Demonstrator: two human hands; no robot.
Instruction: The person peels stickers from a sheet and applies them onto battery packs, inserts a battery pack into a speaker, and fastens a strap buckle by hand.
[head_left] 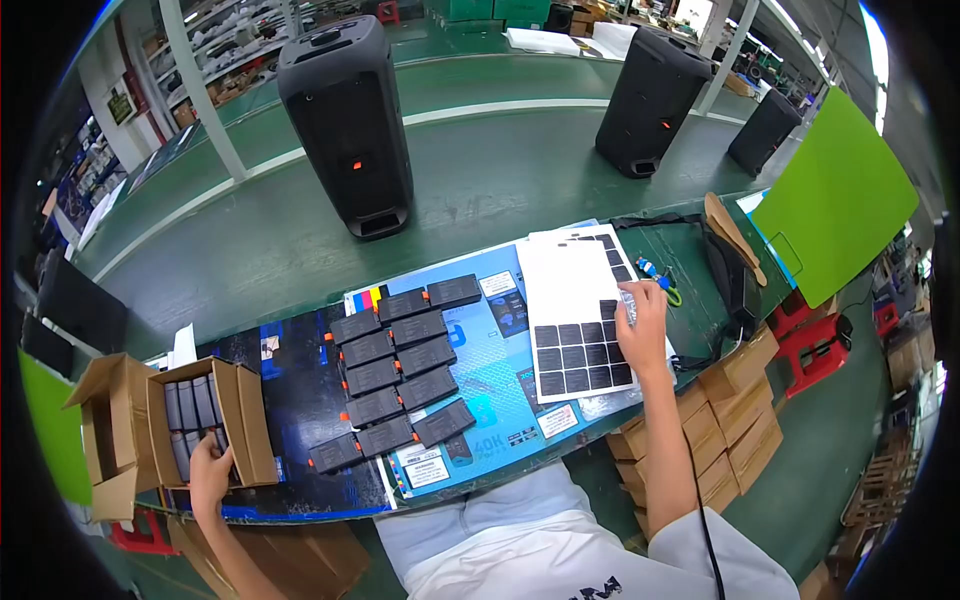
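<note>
- Eight o'clock: left hand (pixel 209 472) in the box (pixel 256 425), fingers bent at dark blocks (pixel 190 403); fingertips hidden, grip cannot be told.
- Three o'clock: right hand (pixel 647 318), fingers half-curled over the sheet (pixel 572 362) edge; hold unclear.

Label sheet (pixel 585 355): flat on desk (pixel 690 250), slightly skewed; white and bare above, dark rectangular labels in a grid below, right edge partly covered. A similar sheet (pixel 610 245) beneath, showing at upper right.
Dark oblong packs (pixel 187 405): side by side in two rows inside an open carton (pixel 257 420), far left of the sheets; lower row partly hidden.
</note>
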